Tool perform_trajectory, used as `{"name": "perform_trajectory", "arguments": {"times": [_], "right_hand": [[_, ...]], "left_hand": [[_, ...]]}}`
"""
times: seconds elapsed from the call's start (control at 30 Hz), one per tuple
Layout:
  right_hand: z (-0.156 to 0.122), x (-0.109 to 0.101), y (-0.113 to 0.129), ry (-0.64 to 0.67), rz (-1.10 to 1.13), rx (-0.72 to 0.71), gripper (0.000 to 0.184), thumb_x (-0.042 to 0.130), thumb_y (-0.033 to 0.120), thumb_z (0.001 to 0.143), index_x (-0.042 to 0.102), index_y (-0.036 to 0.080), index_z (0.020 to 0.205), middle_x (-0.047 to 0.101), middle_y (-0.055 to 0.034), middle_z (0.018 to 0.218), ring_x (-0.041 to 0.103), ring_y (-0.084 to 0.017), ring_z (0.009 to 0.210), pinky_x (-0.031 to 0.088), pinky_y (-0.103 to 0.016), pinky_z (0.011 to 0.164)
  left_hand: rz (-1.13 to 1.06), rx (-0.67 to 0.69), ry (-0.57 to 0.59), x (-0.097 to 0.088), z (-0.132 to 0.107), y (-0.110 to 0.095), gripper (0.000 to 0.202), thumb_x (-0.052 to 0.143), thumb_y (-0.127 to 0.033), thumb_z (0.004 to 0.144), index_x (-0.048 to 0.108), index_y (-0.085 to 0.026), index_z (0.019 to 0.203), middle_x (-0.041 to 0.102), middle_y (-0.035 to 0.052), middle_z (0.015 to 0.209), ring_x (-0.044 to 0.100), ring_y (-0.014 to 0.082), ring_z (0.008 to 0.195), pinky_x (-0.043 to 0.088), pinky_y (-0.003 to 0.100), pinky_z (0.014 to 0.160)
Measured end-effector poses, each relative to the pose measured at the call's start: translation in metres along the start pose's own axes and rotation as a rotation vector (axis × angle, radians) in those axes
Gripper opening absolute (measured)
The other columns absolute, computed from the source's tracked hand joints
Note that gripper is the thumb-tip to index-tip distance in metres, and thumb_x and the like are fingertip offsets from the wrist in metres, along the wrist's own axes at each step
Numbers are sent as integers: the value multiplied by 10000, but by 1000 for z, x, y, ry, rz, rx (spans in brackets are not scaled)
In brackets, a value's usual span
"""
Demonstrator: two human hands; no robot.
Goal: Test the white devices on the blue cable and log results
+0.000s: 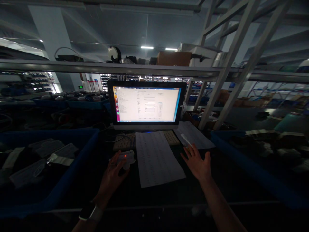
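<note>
My left hand [112,177] has its fingers closed around the left side of a small whitish box-shaped device [129,156] with a red light glowing on it. Its exact kind is too dark to tell. Just right of the device lies a printed sheet of paper [156,164], partly over a keyboard [124,141]. On the other side of the sheet, my right hand [198,163] is spread with its fingers apart and nothing in it. Close to those fingertips is a slim white pen-like object [186,140], resting by a second sheet [201,139].
A lit monitor [147,106] showing a form window stands behind the keyboard. Blue bins hold whitish parts on the left [90,141] and dark and pale parts on the right [238,164]. Overhead runs a shelf [135,67] bearing a cardboard box [173,58]; slanting metal posts [218,93] rise at right.
</note>
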State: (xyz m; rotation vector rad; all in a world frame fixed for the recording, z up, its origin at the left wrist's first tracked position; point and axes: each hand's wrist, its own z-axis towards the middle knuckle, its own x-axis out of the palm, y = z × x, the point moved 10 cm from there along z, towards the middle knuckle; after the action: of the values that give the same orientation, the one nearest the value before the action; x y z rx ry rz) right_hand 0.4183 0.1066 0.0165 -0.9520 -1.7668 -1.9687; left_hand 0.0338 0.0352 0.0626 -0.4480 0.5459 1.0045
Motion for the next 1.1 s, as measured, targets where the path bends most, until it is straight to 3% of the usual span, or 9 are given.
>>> {"name": "perform_trajectory", "arguments": {"times": [0.17,0.4,0.5,0.87,1.1], "right_hand": [[0,2,-1,22,0,1,570,516,790,611,650,376,979,513,41,1355,342,-251,1332,353,-537,1027],[0,6,0,72,18,-9,558,531,782,611,647,378,978,502,29,1367,371,-256,1314,370,-551,1005],[0,3,1,37,-12,-12,578,547,782,592,645,377,992,524,28,1339,355,-257,1324,375,-551,1010],[-3,5,1,29,-24,-7,624,551,801,563,642,386,1020,500,36,1367,309,-259,1353,318,-564,1049],[-3,10,0,94,-3,-3,594,592,774,560,649,382,1003,462,27,1410,318,-267,1348,301,-571,1047]], "left_hand": [[11,-4,1,0,0,0,301,614,-259,797,566,-221,1091,463,138,1385,519,314,1208,545,477,879],[-12,-31,-12,1,-1,3,321,625,-261,783,572,-254,1100,461,90,1402,519,291,1215,537,462,906],[3,-35,1,3,-2,4,353,637,-250,770,566,-265,1116,474,83,1391,513,287,1221,537,462,909],[-11,1,-23,-3,0,-2,303,616,-264,799,560,-231,1095,470,118,1383,519,290,1211,539,447,897],[11,9,-6,-4,2,-3,306,615,-265,803,561,-235,1103,464,120,1386,510,295,1222,544,448,892]]}}
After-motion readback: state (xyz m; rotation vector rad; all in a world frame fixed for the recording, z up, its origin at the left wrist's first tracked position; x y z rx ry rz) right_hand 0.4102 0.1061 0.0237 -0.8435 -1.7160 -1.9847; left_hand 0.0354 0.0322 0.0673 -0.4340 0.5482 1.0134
